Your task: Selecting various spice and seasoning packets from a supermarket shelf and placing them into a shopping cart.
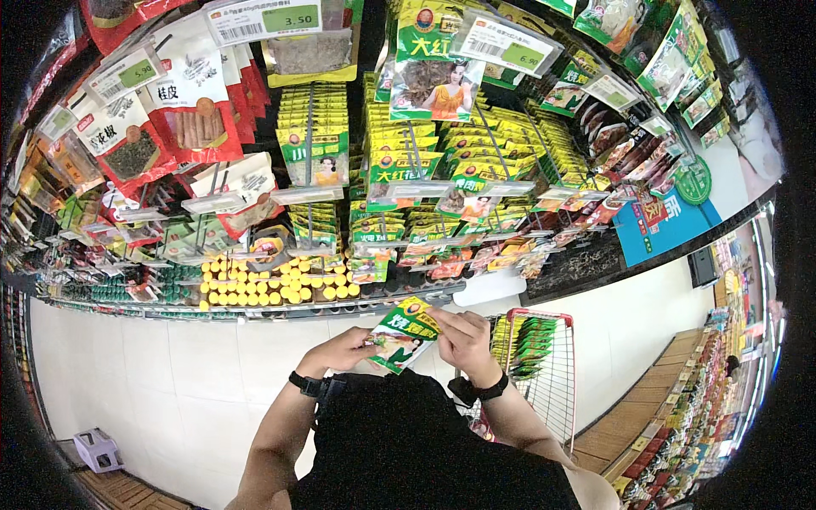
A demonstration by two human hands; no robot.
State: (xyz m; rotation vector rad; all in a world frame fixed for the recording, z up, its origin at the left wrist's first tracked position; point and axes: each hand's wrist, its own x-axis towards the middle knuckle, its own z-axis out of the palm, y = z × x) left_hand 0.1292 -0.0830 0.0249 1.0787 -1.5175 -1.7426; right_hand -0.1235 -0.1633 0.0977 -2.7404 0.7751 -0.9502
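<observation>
Between my two hands, close to my chest, is a green and yellow spice packet (403,335) with a picture on its front. My left hand (342,350) pinches its left edge, thumb lying on the front. At the upper right corner, the fingers of my right hand (464,338) are closed on the same packet. Each wrist wears a black band. Beyond the packet, a shelf rack holds rows of similar yellow and green packets (406,174) on hooks.
A wire shopping cart (557,382) with green packets (534,344) stands right of me. Yellow-capped bottles (280,282) line the low shelf ahead. Red and white spice bags (197,119) hang at the upper left. A purple stool (98,450) sits on the floor, lower left.
</observation>
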